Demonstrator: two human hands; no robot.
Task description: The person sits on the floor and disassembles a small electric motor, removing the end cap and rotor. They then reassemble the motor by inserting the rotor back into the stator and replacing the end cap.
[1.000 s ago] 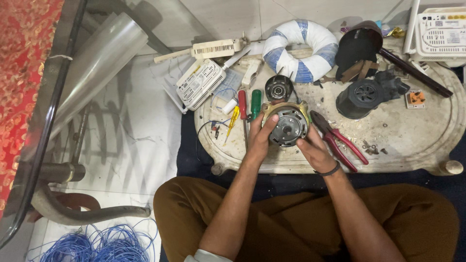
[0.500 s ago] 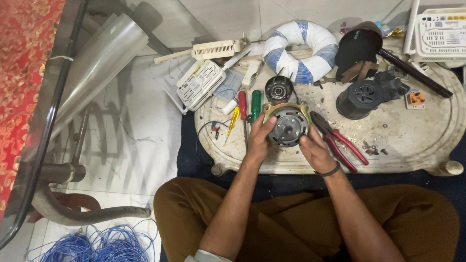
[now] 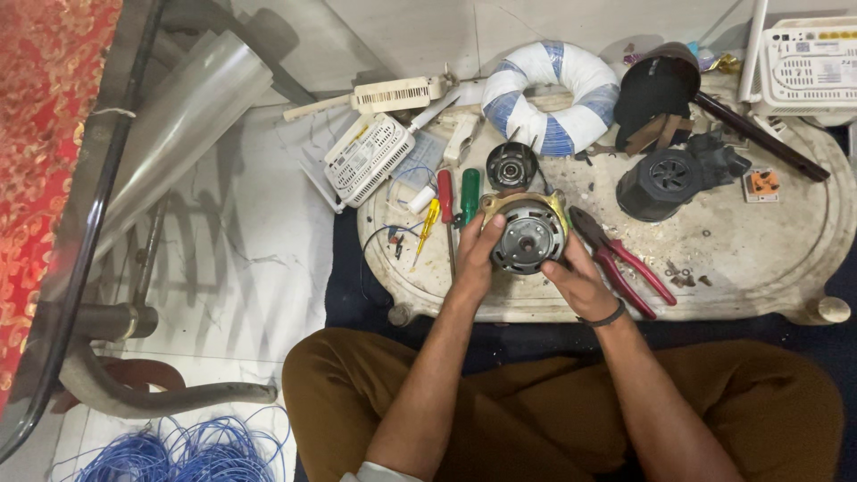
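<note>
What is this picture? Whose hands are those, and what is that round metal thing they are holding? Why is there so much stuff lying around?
The picture comes from a small camera worn on a person's head, so you look down just as they do. The person sits on the floor in brown trousers, at a low oval table.

Both hands are their own. The left hand and the right hand together hold a round electric motor, grey metal with a yellowish ring around it.

On the table beside the left hand lie a red screwdriver, a green screwdriver and a small yellow one. Beside the right hand lie red-handled pliers. Further back are a small black round part, a black motor housing and a blue-and-white ring. On the floor is a heap of blue wire.
</note>
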